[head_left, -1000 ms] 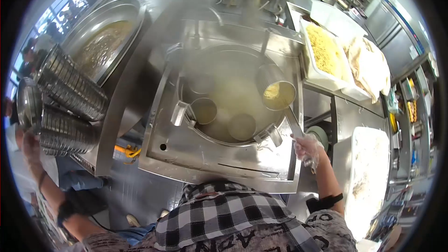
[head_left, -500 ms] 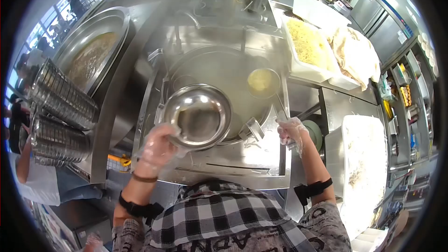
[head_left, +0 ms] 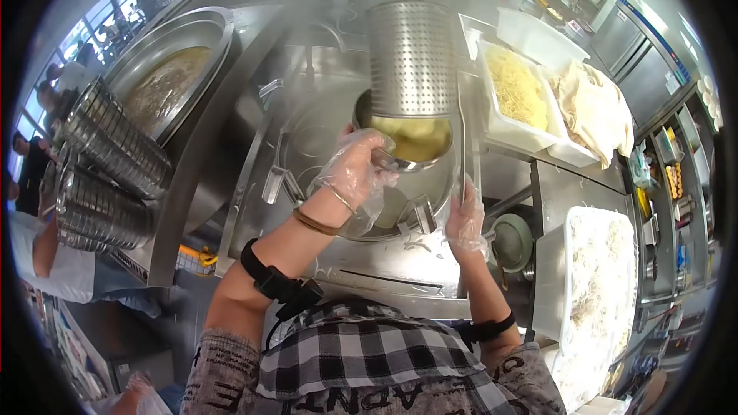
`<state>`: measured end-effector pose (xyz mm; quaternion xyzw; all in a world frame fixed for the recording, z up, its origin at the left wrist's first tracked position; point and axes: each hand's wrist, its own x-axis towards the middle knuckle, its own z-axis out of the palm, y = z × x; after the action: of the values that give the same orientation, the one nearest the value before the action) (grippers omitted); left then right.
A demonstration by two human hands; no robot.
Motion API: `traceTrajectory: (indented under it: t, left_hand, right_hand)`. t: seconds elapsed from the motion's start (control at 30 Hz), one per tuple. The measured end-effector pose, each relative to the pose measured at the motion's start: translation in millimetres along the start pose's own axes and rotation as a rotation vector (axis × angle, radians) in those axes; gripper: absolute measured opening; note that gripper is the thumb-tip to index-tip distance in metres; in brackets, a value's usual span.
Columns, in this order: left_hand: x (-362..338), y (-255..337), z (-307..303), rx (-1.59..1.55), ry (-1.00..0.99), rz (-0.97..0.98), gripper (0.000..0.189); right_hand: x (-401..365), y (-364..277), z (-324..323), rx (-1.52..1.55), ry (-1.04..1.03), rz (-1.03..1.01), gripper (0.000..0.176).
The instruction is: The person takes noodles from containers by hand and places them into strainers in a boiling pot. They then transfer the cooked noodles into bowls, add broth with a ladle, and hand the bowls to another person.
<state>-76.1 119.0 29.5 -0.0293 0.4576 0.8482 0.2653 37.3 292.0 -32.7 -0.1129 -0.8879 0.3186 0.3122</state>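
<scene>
My gloved left hand (head_left: pixel 355 169) grips a steel bowl (head_left: pixel 419 164) by its near left rim, over the round pot (head_left: pixel 307 107) of cloudy liquid. Pale yellow noodles (head_left: pixel 407 132) lie in the bowl, partly hidden by a perforated noodle strainer (head_left: pixel 413 58). The strainer is tipped mouth down just above the bowl. In clear plastic, my right hand (head_left: pixel 465 219) is closed around its long handle (head_left: pixel 463 123). A metal bracket (head_left: pixel 419 215) sits at the pot's near rim.
White tubs with yellow noodles (head_left: pixel 519 92) and a cream cloth (head_left: pixel 588 104) stand at the right. Nearer is a tub of white noodles (head_left: pixel 603 284). On the left are stacked steel bowls (head_left: pixel 119 142), a wide basin (head_left: pixel 223 38) of brown liquid and another person's white shirt (head_left: pixel 58 261).
The strainer has risen out of the pot and turned over above the bowl. My left hand has carried the bowl right and away from me, and noodles now show in it.
</scene>
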Motion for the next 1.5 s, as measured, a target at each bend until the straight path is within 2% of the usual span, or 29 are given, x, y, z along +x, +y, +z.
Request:
traceTrajectory:
  t: [0.07,0.1,0.2,0.33,0.4,0.43,0.47,0.53,0.57,0.63,0.7,0.77,0.8,0.87,0.9,0.93,0.97,1.0,1.03,1.1,1.17,1.2,1.23,1.3,1.37,1.4,1.43,1.47,1.5]
  left_hand:
    - [-4.6,-1.5,-4.4,-0.061,0.047,0.019,0.04]
    - [-7.3,-3.4,-10.2,-0.061,0.05,0.02,0.04]
    - [-16.9,-13.4,-39.0,-0.096,-0.03,0.089,0.05]
    - [-21.2,-29.2,-67.3,-0.092,-0.044,0.021,0.065]
    - [-18.6,-38.6,-78.8,-0.122,-0.144,0.078,0.065]
    - [-16.7,-43.5,-83.8,-0.125,-0.138,0.082,0.065]
    - [-16.1,-46.4,-86.5,-0.111,-0.107,0.08,0.067]
    - [-20.9,-48.8,-90.8,-0.1,-0.071,0.078,0.069]
    - [-26.0,-49.3,-93.7,-0.133,-0.076,0.08,0.068]
    - [-39.2,-53.7,-108.9,-0.168,-0.079,0.081,0.068]
    - [-64.5,-63.4,-148.0,-0.221,-0.073,-0.066,0.065]
    - [-104.0,-75.9,-186.5,-0.24,-0.001,-0.034,0.063]
    - [-121.6,-73.7,-190.6,-0.207,0.071,-0.01,0.063]
    - [-160.5,-66.2,-205.3,-0.21,0.223,-0.013,0.065]
    - [-177.8,-65.2,-217.7,-0.245,0.303,-0.042,0.065]
    - [-187.6,-65.8,-222.8,-0.248,0.31,-0.046,0.065]
    - [-194.9,-67.3,-225.8,-0.222,0.397,0.08,0.065]
    - [-198.7,-67.8,-229.7,-0.194,0.482,0.207,0.064]
    - [-200.3,-68.9,-236.8,-0.197,0.485,0.202,0.064]
    - [-197.0,-74.9,-251.4,-0.231,0.593,0.24,0.063]
    - [-177.4,-75.8,-254.8,-0.196,0.639,0.277,0.06]
    - [-167.2,-78.0,-257.7,-0.164,0.685,0.316,0.058]
    - [-159.3,-82.6,-268.7,-0.164,0.685,0.312,0.058]
    - [-144.8,-89.3,-296.1,-0.074,0.722,0.212,0.05]
    - [-131.7,-95.5,-309.0,-0.014,0.797,0.201,0.046]
    - [-125.0,-89.0,-302.3,0.051,0.871,0.202,0.043]
    - [-121.1,-82.1,-293.7,0.126,0.868,0.166,0.039]
    - [-116.1,-86.3,-306.0,0.131,0.866,0.163,0.039]
    - [-108.0,-94.4,-328.7,0.283,0.83,0.232,0.037]
  right_hand:
    - [7.1,-4.5,-2.4,-0.078,-0.097,0.05,0.036]
    - [8.4,-6.0,-3.1,-0.015,-0.039,-0.093,0.035]
    - [13.3,-15.7,-5.7,0.161,-0.098,-0.004,0.033]
    - [19.9,-19.7,-11.3,0.158,-0.152,-0.034,0.031]
    - [21.9,-20.2,-9.9,0.351,-0.221,0.075,0.031]
    - [23.1,-24.4,-6.4,0.558,-0.212,0.118,0.03]
    - [24.0,-36.6,-13.8,0.559,-0.219,0.116,0.03]
    - [27.0,-68.0,-38.9,0.786,-0.458,0.561,0.029]
    - [28.9,-69.4,-44.8,0.785,-0.464,0.562,0.029]
    - [37.6,-61.2,-62.9,0.715,-0.625,0.633,0.024]
    - [56.6,-65.5,-90.3,0.46,-0.676,0.823,0.016]
    - [76.0,-18.5,-93.6,0.18,-0.839,0.737,0.018]
    - [83.3,-9.5,-89.0,0.178,-0.847,0.738,0.018]
    - [99.1,6.0,-76.8,-0.303,-1.005,0.684,0.025]
    - [108.5,31.3,-72.0,-0.303,-1.012,0.684,0.025]
    - [118.6,69.0,-67.5,-0.275,-1.219,0.28,0.023]
    - [128.9,102.0,-59.1,-0.234,-1.39,-0.141,0.021]
    - [142.0,131.7,-42.3,-0.449,-1.391,-0.189,0.02]
    - [156.7,149.3,-27.4,-0.665,-1.383,-0.237,0.019]
    - [171.1,134.3,4.7,-0.88,-1.162,-0.168,0.017]
    - [171.0,87.2,19.6,-1.13,-1.017,-0.408,0.016]
    - [165.8,77.1,31.6,-1.131,-1.019,-0.406,0.016]
    - [160.7,70.3,43.0,-1.172,-1.056,-0.311,0.016]
    - [157.4,81.8,58.5,-1.214,-1.097,-0.208,0.017]
    - [155.0,106.2,75.6,-1.18,-1.157,-0.418,0.019]
    - [154.9,100.6,73.9,-1.179,-1.168,-0.414,0.019]
    - [156.8,94.5,72.2,-1.122,-1.077,-0.395,0.016]
    - [160.1,84.4,69.1,-1.065,-0.982,-0.375,0.014]
    - [163.8,78.4,66.6,-1.063,-0.982,-0.367,0.014]
